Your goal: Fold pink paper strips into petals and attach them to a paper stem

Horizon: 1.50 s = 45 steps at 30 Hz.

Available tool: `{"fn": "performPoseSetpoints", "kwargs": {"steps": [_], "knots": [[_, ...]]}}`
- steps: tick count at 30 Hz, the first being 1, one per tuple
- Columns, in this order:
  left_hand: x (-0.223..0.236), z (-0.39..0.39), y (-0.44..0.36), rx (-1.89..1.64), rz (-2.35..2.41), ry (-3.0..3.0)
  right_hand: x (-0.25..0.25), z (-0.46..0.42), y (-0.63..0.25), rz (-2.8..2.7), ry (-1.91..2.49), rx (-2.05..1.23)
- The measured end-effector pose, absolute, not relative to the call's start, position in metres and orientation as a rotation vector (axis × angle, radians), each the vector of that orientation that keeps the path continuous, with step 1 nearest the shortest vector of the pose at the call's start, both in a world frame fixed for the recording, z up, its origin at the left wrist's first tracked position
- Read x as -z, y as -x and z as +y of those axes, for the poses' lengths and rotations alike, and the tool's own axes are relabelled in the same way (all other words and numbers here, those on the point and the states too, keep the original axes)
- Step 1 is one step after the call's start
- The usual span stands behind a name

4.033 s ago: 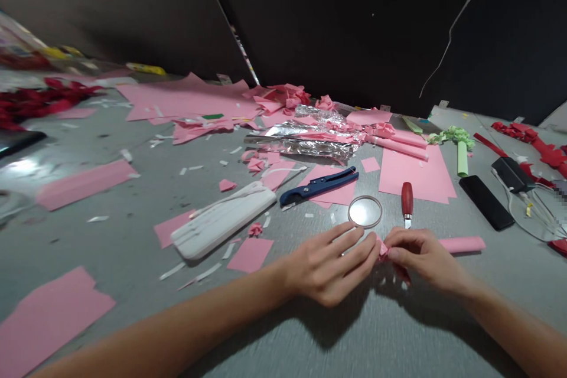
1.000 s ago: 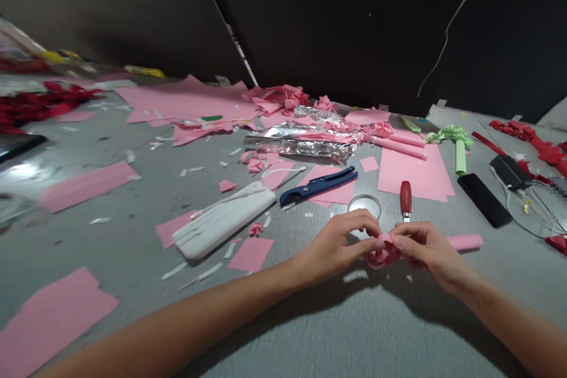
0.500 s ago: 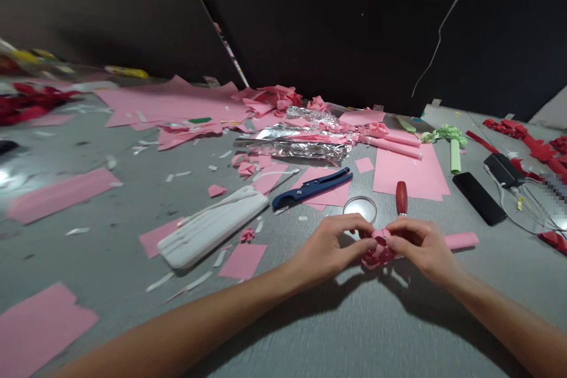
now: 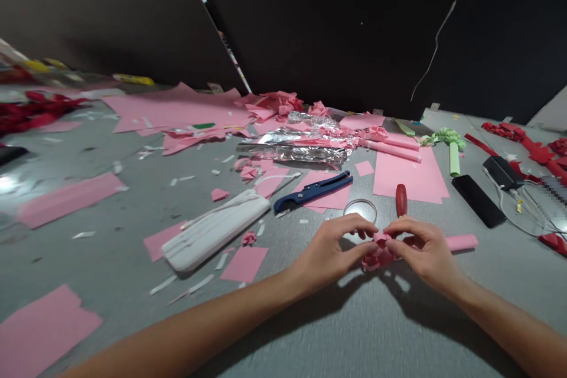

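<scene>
Between my two hands is a pink paper flower [image 4: 376, 258] of folded petals, low over the table on the right of centre. My left hand [image 4: 341, 245] has its thumb and index finger around a petal edge from the left. From the other side, my right hand [image 4: 419, 242] pinches the same flower with thumb and forefinger. A pink paper tube [image 4: 461, 243] sticks out to the right behind my right hand; whether it joins the flower is hidden. Just beyond the fingers lie a red-handled tool [image 4: 401, 199] and a tape ring [image 4: 361, 210].
Blue-handled cutters [image 4: 312, 191] and a long white block [image 4: 217, 230] lie to the left. Behind are crumpled foil [image 4: 292, 147] and pink sheets [image 4: 410, 174]. A phone [image 4: 478, 199], cables and a green paper flower [image 4: 449, 139] are at right. A black panel [image 4: 336, 23] borders the back.
The left index finger has lifted slightly and the fingers have shifted a little on the flower. The view has tilted slightly; the table items stay where they lie.
</scene>
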<state>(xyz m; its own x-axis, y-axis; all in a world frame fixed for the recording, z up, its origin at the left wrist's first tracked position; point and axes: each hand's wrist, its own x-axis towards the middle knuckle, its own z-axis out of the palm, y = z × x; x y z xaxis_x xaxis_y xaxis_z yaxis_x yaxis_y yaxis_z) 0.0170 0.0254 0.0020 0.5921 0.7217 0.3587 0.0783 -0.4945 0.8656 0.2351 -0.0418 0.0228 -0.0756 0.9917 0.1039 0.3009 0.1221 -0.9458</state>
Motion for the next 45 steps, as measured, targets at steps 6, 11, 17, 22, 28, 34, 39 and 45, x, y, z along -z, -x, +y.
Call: {"fn": "performPoseSetpoints", "kwargs": {"steps": [6,11,17,22,28,34,39,45], "knots": [[0.0,0.024,-0.015,-1.019,0.6,-1.973,-0.021,-0.041,-0.236,-1.532,1.299,-1.031],[0.003,0.025,-0.015,-1.069,0.534,-2.06,-0.025,-0.038,-0.237,-1.601,1.204,-1.051],[0.008,0.025,-0.015,-1.115,0.464,-2.189,-0.026,-0.038,-0.24,-1.695,1.182,-0.979],[0.01,0.024,-0.013,-1.13,0.434,-2.288,-0.02,-0.041,-0.241,-1.756,1.182,-0.916],[0.011,0.025,-0.015,-1.172,0.359,-2.363,-0.018,-0.042,-0.241,-1.769,1.186,-0.906],[0.012,0.028,-0.012,-1.167,0.326,-2.416,-0.025,-0.037,-0.247,-1.854,1.183,-0.968],[0.015,0.026,-0.012,-1.135,0.289,-2.484,-0.027,-0.038,-0.248,-1.873,1.163,-1.031],[0.012,0.023,-0.015,-1.124,0.297,-2.544,-0.023,-0.043,-0.243,-1.903,1.139,-0.992]]}}
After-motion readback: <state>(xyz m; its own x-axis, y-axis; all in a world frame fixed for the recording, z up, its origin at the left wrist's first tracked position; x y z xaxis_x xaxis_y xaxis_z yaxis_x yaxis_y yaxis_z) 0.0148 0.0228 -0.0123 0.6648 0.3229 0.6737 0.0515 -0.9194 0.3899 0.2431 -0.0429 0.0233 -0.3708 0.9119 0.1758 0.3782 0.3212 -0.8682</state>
